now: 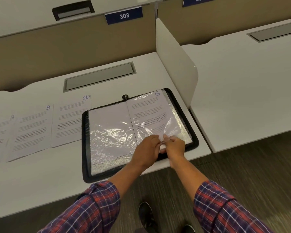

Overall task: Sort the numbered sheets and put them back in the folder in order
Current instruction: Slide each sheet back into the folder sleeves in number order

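A black folder [85, 145] lies open near the desk's front edge, with clear plastic sleeves on both sides. In its right-hand sleeve sits the sheet marked 6 [149, 111]. My left hand [146, 147] and my right hand [174, 146] meet at the lower edge of that sleeve [183, 130], and both pinch the plastic there. The left-hand sleeve [109, 132] shows a blank white page. Left of the folder lie three loose sheets in a row: 10 [72, 120], 9 [32, 132] and 8 [0, 140].
A white divider panel [175, 64] stands just right of the folder. A grey cable flap [99, 78] is set into the desk [40, 179] behind it. The folder's near corner overhangs the desk edge. My shoes [146, 214] show on the floor below.
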`<state>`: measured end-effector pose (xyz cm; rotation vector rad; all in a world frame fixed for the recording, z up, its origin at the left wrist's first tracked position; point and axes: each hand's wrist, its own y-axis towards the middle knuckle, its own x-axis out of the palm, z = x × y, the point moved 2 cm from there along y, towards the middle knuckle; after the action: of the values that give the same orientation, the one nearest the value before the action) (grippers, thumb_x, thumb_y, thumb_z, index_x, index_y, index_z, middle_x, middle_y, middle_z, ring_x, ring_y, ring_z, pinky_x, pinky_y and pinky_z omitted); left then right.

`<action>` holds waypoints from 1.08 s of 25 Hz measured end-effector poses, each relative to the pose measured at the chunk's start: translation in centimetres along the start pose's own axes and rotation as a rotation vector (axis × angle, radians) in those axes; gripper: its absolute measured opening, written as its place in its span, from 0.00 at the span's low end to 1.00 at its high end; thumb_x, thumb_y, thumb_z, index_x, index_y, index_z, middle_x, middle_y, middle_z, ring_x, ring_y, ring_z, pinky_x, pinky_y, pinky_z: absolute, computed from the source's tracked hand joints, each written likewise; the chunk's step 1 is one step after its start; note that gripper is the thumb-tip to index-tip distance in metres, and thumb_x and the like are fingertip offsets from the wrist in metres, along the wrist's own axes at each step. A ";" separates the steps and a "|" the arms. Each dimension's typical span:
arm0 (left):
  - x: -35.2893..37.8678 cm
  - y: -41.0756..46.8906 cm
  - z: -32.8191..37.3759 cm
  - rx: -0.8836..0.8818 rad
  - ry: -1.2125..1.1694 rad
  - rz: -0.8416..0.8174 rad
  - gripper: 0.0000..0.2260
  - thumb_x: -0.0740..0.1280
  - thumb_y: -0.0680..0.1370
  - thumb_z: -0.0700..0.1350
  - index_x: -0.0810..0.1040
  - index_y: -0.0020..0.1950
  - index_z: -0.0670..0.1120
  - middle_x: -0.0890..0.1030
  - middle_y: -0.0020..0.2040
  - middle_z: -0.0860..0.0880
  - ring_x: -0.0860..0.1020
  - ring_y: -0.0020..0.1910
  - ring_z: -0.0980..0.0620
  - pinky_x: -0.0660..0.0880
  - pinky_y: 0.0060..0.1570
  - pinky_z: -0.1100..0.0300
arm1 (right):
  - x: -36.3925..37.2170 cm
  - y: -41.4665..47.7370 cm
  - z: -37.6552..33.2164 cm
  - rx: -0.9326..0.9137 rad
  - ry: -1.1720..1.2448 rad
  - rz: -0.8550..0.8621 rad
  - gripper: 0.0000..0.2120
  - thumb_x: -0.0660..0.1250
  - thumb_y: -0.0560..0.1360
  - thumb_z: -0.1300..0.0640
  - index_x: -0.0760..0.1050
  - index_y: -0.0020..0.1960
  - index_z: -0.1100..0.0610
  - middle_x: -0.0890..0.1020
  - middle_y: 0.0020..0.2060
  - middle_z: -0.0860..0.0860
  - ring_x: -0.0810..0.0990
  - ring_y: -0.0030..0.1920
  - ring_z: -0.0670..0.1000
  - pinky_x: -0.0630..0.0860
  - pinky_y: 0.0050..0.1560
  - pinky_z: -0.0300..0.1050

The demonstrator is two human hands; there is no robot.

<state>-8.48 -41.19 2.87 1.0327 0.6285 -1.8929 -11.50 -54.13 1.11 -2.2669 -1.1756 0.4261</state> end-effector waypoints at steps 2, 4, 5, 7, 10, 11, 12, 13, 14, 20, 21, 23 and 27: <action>-0.2 0.0 0.3 0.006 -0.006 0.016 0.10 0.64 0.85 0.46 0.84 0.56 0.43 0.81 0.65 0.47 0.77 0.65 0.48 0.77 0.62 0.48 | -1.4 -1.1 0.2 -0.039 -0.054 0.093 0.09 0.67 0.81 0.56 0.83 0.46 0.55 0.87 0.41 0.53 0.84 0.35 0.52 0.75 0.28 0.41; -0.4 -0.1 0.5 0.016 -0.008 0.026 0.10 0.64 0.85 0.45 0.83 0.56 0.42 0.82 0.62 0.46 0.78 0.62 0.47 0.77 0.60 0.49 | -2.8 -1.8 0.6 -0.117 -0.057 0.267 0.08 0.65 0.81 0.53 0.80 0.47 0.54 0.85 0.42 0.54 0.83 0.40 0.53 0.77 0.35 0.46; -0.4 0.0 0.5 0.017 -0.011 0.026 0.10 0.64 0.85 0.45 0.83 0.56 0.43 0.82 0.62 0.46 0.78 0.62 0.47 0.77 0.60 0.49 | -3.4 -1.8 0.6 -0.164 -0.073 0.338 0.10 0.64 0.82 0.50 0.78 0.49 0.54 0.83 0.44 0.53 0.82 0.43 0.54 0.76 0.39 0.46; -0.2 0.2 0.4 0.017 -0.022 0.023 0.09 0.64 0.85 0.45 0.83 0.56 0.43 0.82 0.62 0.47 0.78 0.61 0.48 0.77 0.60 0.49 | -4.0 -1.1 0.0 -0.202 -0.184 0.384 0.16 0.63 0.83 0.40 0.76 0.58 0.53 0.80 0.49 0.50 0.79 0.49 0.52 0.74 0.42 0.47; 0.0 0.2 0.1 0.024 -0.025 0.011 0.09 0.64 0.85 0.46 0.83 0.56 0.45 0.82 0.62 0.47 0.78 0.61 0.48 0.78 0.60 0.49 | -4.1 0.5 -1.5 -0.143 -0.326 0.317 0.20 0.66 0.80 0.37 0.74 0.63 0.51 0.78 0.53 0.49 0.78 0.51 0.51 0.74 0.43 0.47; 0.1 0.2 0.1 0.030 -0.023 0.009 0.09 0.64 0.85 0.46 0.82 0.57 0.45 0.81 0.63 0.48 0.78 0.62 0.49 0.77 0.61 0.50 | -4.0 0.9 -1.9 -0.129 -0.342 0.282 0.17 0.68 0.80 0.40 0.76 0.59 0.52 0.79 0.52 0.49 0.79 0.50 0.50 0.74 0.43 0.47; 0.1 0.1 -0.1 0.030 -0.024 0.004 0.09 0.64 0.84 0.47 0.82 0.58 0.46 0.81 0.64 0.49 0.77 0.63 0.50 0.77 0.62 0.51 | -3.9 1.2 -2.1 -0.126 -0.350 0.259 0.12 0.70 0.80 0.44 0.77 0.53 0.54 0.81 0.51 0.50 0.80 0.47 0.49 0.75 0.41 0.46; 0.2 0.1 -0.3 0.017 -0.036 -0.012 0.10 0.65 0.84 0.49 0.82 0.60 0.47 0.80 0.66 0.50 0.77 0.64 0.51 0.75 0.63 0.52 | -3.7 1.4 -2.2 -0.139 -0.343 0.256 0.08 0.70 0.80 0.49 0.78 0.48 0.54 0.83 0.48 0.51 0.81 0.46 0.50 0.76 0.40 0.45; 0.1 0.0 -0.4 -0.005 -0.064 -0.023 0.11 0.65 0.84 0.52 0.81 0.62 0.49 0.80 0.66 0.52 0.76 0.64 0.53 0.74 0.62 0.55 | -3.6 1.3 -2.4 -0.177 -0.321 0.270 0.06 0.70 0.80 0.53 0.79 0.45 0.53 0.84 0.46 0.51 0.82 0.45 0.51 0.76 0.41 0.44; -4.6 2.6 0.0 -0.333 -0.616 0.111 0.19 0.65 0.81 0.64 0.79 0.60 0.50 0.82 0.57 0.52 0.81 0.56 0.52 0.76 0.50 0.60 | 0.1 -3.3 -5.0 -0.537 -0.194 0.196 0.05 0.71 0.80 0.58 0.81 0.47 0.50 0.84 0.51 0.43 0.81 0.52 0.40 0.78 0.51 0.33; -6.1 3.3 0.0 -0.395 -0.714 0.109 0.21 0.64 0.80 0.67 0.78 0.61 0.51 0.82 0.58 0.52 0.81 0.56 0.51 0.78 0.51 0.57 | 1.3 -4.3 -5.1 -0.608 -0.231 0.150 0.03 0.71 0.81 0.58 0.81 0.49 0.51 0.84 0.54 0.43 0.81 0.54 0.38 0.77 0.51 0.29; -9.0 4.4 -0.5 -0.489 -0.882 0.076 0.27 0.66 0.77 0.70 0.74 0.66 0.52 0.80 0.62 0.51 0.82 0.55 0.51 0.82 0.53 0.49 | 3.7 -6.2 -5.0 -0.726 -0.342 0.035 0.03 0.70 0.82 0.55 0.81 0.55 0.52 0.82 0.57 0.40 0.79 0.55 0.32 0.74 0.52 0.24; -13.1 4.6 -3.0 -0.562 -0.896 0.073 0.26 0.73 0.77 0.61 0.72 0.70 0.51 0.77 0.64 0.48 0.82 0.55 0.47 0.85 0.50 0.48 | 7.8 -8.6 -4.0 -0.888 -0.527 -0.157 0.14 0.67 0.83 0.50 0.79 0.67 0.53 0.82 0.63 0.41 0.78 0.60 0.33 0.75 0.63 0.31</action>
<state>0.39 -35.36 12.34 -0.1711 0.5103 -1.7252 -10.63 -44.92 9.24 -2.8392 -2.1214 0.5264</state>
